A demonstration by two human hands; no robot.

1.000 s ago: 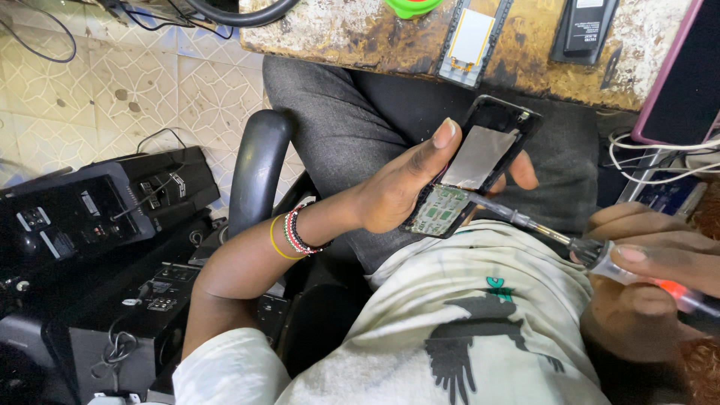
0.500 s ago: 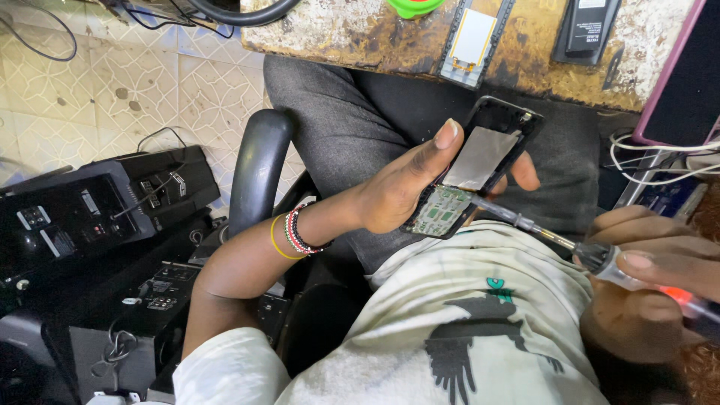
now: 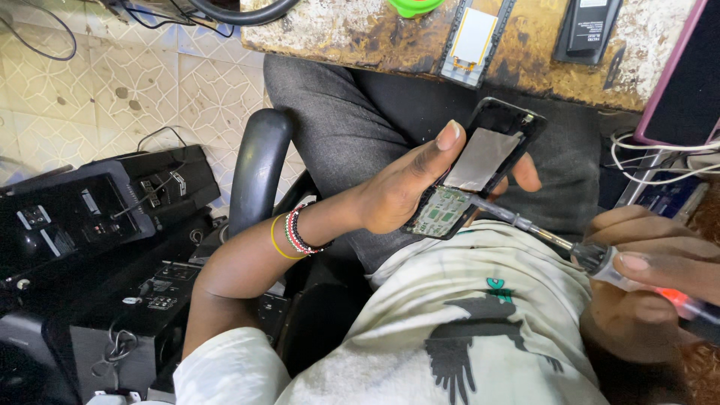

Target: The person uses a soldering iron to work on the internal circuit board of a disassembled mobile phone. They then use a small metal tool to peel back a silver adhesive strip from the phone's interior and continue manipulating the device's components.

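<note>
My left hand (image 3: 405,187) grips an opened mobile phone (image 3: 476,169) with its back cover off, showing a silver shield and a green circuit board at the lower end. Beaded and yellow bracelets circle that wrist. My right hand (image 3: 652,262) holds a screwdriver (image 3: 600,259) with a clear handle and an orange-red end; its metal tip rests on the phone's lower edge near the circuit board. Both hands hover above my lap, over a cream shirt with a dark bird print.
A worn wooden bench (image 3: 360,34) runs along the top, carrying a phone frame part (image 3: 472,37), a black battery (image 3: 589,26) and a green object (image 3: 409,6). A black chair armrest (image 3: 255,172) and stacked black electronics (image 3: 90,217) stand at left on tiled floor. White cables (image 3: 652,165) hang at right.
</note>
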